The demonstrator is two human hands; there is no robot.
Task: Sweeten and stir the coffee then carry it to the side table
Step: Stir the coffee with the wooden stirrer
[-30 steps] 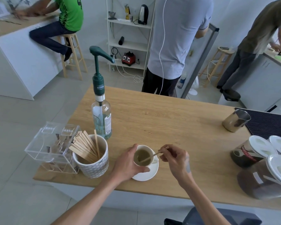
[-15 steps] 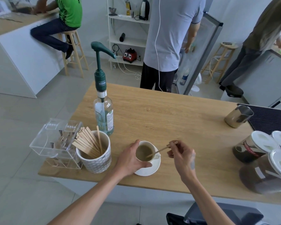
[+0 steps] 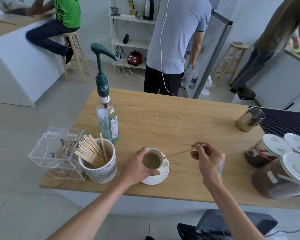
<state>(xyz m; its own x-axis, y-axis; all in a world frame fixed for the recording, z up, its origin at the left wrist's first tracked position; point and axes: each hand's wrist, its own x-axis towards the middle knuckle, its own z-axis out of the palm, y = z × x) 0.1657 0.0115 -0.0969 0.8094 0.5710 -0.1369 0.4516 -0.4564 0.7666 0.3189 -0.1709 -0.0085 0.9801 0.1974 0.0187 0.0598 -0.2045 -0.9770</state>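
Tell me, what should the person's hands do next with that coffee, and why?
Probably put the stirrer down. The right hand pinches its far end and its tip sits at the cup rim, seemingly out of the coffee. The left hand already grips the cup on its saucer, ready for carrying.

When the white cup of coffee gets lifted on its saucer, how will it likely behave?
The white cup looks nearly full, so coffee would probably slosh easily. It sits loose on the white saucer, so it may slide. Both look ceramic, likely fragile.

left hand [image 3: 137, 168] gripping coffee cup [image 3: 153, 159], right hand [image 3: 208, 158] pinching stir stick [image 3: 182, 152]
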